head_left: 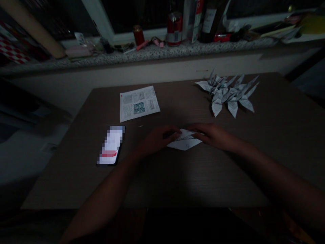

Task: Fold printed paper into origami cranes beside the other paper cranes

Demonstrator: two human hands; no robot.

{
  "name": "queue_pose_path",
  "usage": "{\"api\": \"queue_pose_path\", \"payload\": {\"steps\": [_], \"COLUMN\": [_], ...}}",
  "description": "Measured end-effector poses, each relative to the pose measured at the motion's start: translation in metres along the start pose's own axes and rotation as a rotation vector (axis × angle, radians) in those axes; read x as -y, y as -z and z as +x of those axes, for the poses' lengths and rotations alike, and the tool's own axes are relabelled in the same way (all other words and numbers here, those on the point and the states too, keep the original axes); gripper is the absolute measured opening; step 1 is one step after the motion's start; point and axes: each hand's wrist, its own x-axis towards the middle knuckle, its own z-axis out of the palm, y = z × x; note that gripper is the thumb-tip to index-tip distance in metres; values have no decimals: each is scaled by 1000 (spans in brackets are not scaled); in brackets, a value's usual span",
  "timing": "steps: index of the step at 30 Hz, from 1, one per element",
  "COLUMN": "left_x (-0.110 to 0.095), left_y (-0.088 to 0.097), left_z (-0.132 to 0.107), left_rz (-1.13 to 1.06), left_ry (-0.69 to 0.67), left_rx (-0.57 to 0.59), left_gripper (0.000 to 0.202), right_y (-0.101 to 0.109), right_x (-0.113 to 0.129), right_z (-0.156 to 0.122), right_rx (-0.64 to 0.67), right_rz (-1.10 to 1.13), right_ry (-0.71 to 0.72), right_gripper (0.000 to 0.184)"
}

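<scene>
A partly folded piece of printed paper (185, 145) lies on the table in front of me, with a pointed near edge and a raised flap. My left hand (162, 138) grips its left side, thumb and fingers pressed together near the flap. On the right side, my right hand (212, 135) pinches the paper between thumb and fingers. Beyond the right hand sits a cluster of several folded paper cranes (228, 95), made from similar printed paper. The dim light hides the exact creases under my fingers.
A flat printed sheet (139, 103) rests at the back left of the brown table (162, 189). A lit phone (111, 146) lies left of my left arm. Cans (174, 28), a bottle (208, 23) and small clutter stand along the stone windowsill (106, 59).
</scene>
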Motion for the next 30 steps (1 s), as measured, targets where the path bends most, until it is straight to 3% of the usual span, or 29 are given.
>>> {"api": "queue_pose_path", "payload": {"steps": [12,22,30], "left_x": [-6,1,-4], "left_y": [0,1,0], "left_z": [2,5,5], "left_rz": [35,-16,-3], "left_ry": [69,74,115], "left_rx": [-93,-96,-114], "left_gripper": [27,28,26], "right_y": [8,-10,-18], "right_x": [10,-14,-18], "right_z": [-18,-14,-12], "right_rx": [-29,-130,-211], "right_rz": [71,544,831], "right_ry": [-97,-327,-417], "right_gripper": [48,47,44]}}
